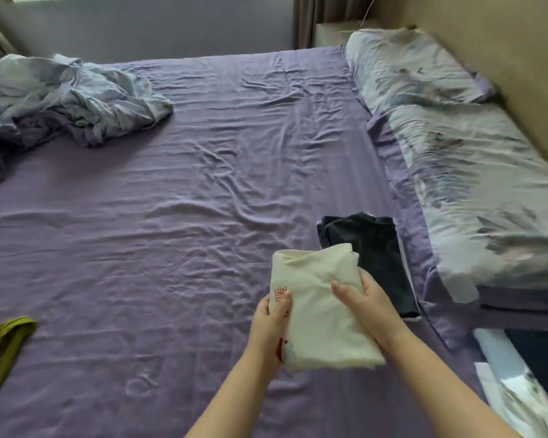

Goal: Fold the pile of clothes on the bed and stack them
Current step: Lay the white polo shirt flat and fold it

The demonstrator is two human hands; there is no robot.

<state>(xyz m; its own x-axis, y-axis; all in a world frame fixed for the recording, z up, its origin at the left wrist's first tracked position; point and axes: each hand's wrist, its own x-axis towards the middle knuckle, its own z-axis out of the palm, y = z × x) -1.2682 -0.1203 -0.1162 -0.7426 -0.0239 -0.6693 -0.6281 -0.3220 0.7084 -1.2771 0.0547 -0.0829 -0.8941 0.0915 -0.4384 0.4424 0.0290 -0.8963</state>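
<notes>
A folded cream-white garment with red print (317, 295) is held above the purple bed sheet (171, 248). My left hand (271, 320) grips its left edge, thumb on top near the red print. My right hand (366, 303) holds its right side, with the thumb lying across the top. Just beyond it, to the right, a folded dark navy garment (377, 254) lies flat on the sheet. An olive-green garment (0, 346) lies crumpled at the bed's left edge.
A crumpled pale blue and purple duvet (60, 96) sits at the far left. Two patterned pillows (450, 137) line the right side against a beige headboard (519, 58). Folded light and dark fabric (525, 374) lies at the lower right.
</notes>
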